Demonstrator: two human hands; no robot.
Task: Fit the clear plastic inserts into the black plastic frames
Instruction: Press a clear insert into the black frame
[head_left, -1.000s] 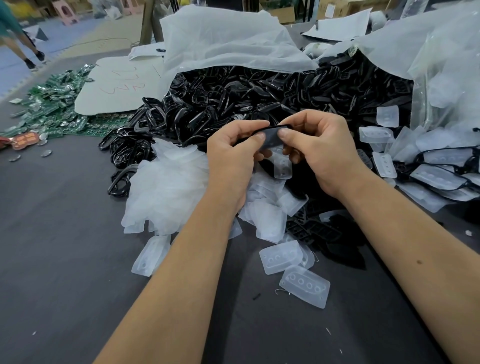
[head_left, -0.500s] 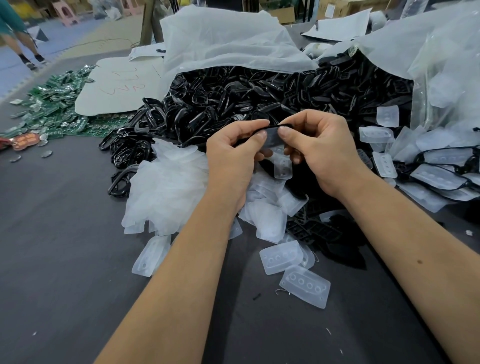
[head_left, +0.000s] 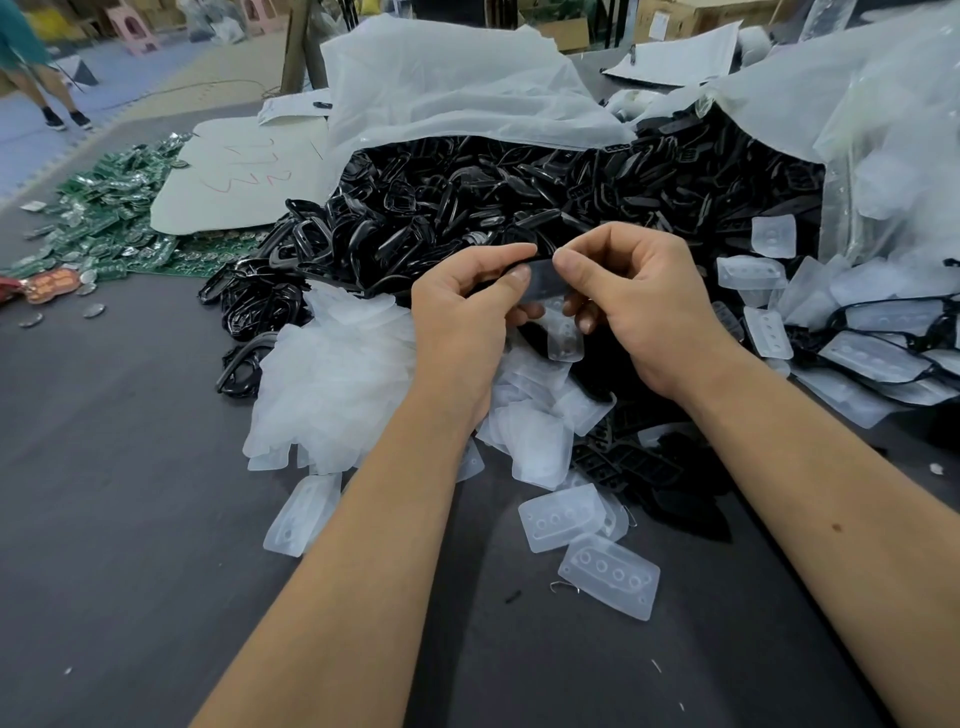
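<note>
Circuit boards (head_left: 111, 234) lie far left on the grey table (head_left: 130, 519). Clear inserts (head_left: 332, 374) are heaped beside the black frame pile (head_left: 467, 208). Above them the left hand (head_left: 462, 317) and right hand (head_left: 644, 312) pinch one black frame (head_left: 543, 278) between thumbs and fingers. Fitted frames (head_left: 878, 353) lie at right.

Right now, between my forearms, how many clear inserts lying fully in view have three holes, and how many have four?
Three-hole insert: 1
Four-hole insert: 1
Total: 2
</note>
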